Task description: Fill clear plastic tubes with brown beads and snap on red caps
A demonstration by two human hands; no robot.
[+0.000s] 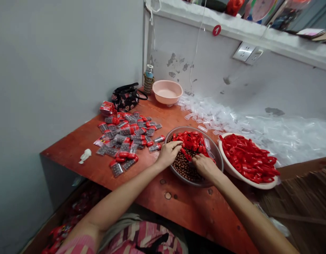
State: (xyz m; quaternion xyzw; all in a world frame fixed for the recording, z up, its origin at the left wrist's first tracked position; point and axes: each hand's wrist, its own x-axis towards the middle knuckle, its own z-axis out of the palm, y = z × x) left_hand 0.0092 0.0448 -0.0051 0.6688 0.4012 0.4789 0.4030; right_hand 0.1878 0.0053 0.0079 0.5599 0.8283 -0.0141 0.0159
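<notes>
A grey metal basin (220,155) on the table holds brown round beads (184,168), a heap of red plastic caps (192,140) and a few clear plastic cases (208,148). My left hand (168,154) reaches over its left rim, fingers stretched toward the caps, thumb slightly apart, with nothing visible between them. Over the beads, my right hand (204,165) has its fingers curled together; what they grip is mostly hidden beneath them. Left of the basin lies a pile of bead-filled clear cases with red caps (127,135).
A white bowl of red caps (247,158) stands right of the basin. Clear empty cases (258,128) are heaped along the wall. Toward the back are a pink basin (167,92), a flowered bag (126,98) and a bottle (149,72). Crumpled tissue (85,156) lies near the left edge.
</notes>
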